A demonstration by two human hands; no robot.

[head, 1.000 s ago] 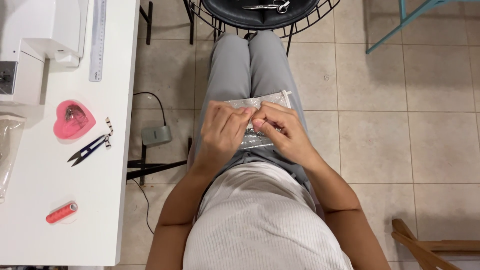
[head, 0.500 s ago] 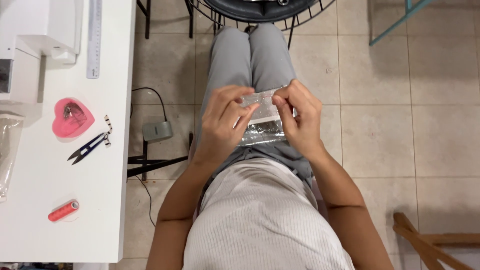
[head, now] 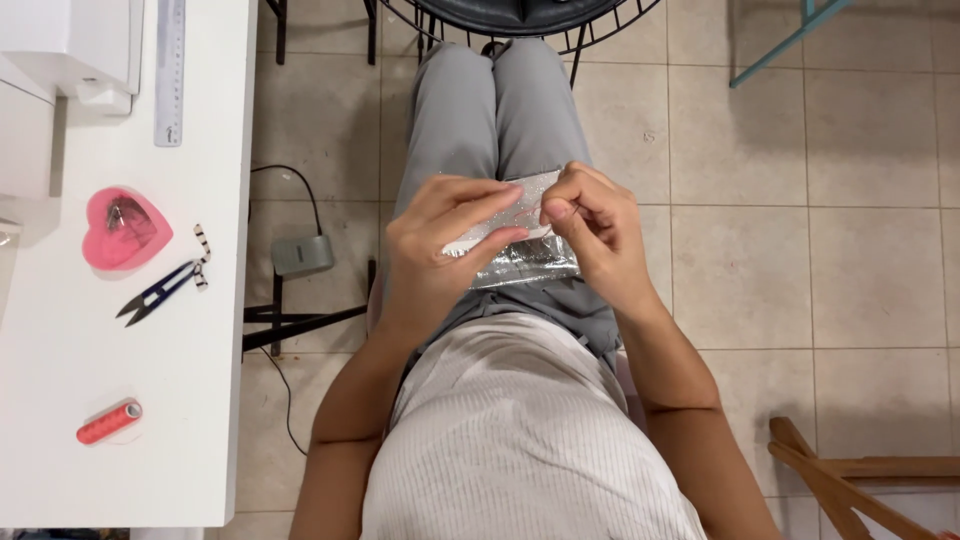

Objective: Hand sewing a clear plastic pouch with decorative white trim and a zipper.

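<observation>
I sit with grey trousers and hold a small piece of shiny silver-grey fabric [head: 520,262] above my lap. My left hand [head: 440,250] grips its left side, thumb on top and fingers spread along the upper edge. My right hand [head: 592,232] pinches the fabric's upper right edge with fingertips together; something thin and reddish shows between the fingertips, too small to tell what it is.
A white table [head: 60,400] at the left bears a pink heart-shaped dish [head: 124,228], thread snips [head: 160,290], an orange thread spool [head: 108,422], a metal ruler [head: 168,70] and a white sewing machine [head: 60,50]. A foot pedal [head: 302,254] lies on the tiled floor. A wire chair [head: 520,15] stands ahead.
Both hands have lifted the fabric off the lap and shifted it slightly up and right. The right fingers moved to pinch at its top edge.
</observation>
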